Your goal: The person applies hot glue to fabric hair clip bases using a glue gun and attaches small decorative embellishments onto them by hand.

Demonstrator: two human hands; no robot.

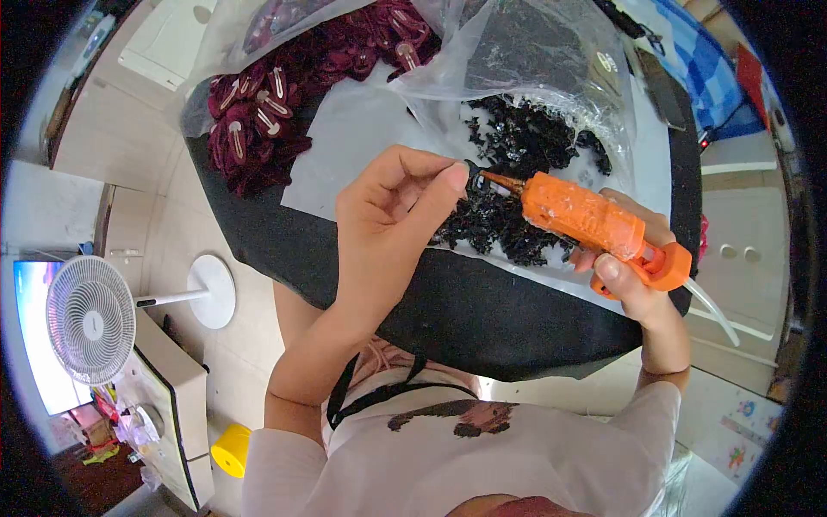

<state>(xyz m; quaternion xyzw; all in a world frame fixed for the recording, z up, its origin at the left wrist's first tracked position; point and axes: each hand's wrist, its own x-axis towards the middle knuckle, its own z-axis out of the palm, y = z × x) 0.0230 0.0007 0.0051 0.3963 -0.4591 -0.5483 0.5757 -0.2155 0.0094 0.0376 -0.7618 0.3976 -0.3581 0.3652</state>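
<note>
My left hand (pixel 392 202) is closed in a pinch on a small black piece (pixel 473 177), mostly hidden by the fingertips. Wrapped around the handle of an orange hot glue gun (pixel 581 209) is my right hand (pixel 636 289). The gun's brown nozzle points left and reaches the small black piece; whether they touch I cannot tell. A white glue stick (pixel 713 312) sticks out of the back of the gun. Beneath the gun lies a loose heap of shiny black pieces (pixel 525 133), too small to name.
Dark red fabric pieces with metal snap clips (pixel 270 114) are piled at the table's far left. A clear plastic bag (pixel 551 52) spreads across the back. White sheets (pixel 345 142) cover part of the black tabletop (pixel 500 319). A white fan (pixel 92 320) stands at left.
</note>
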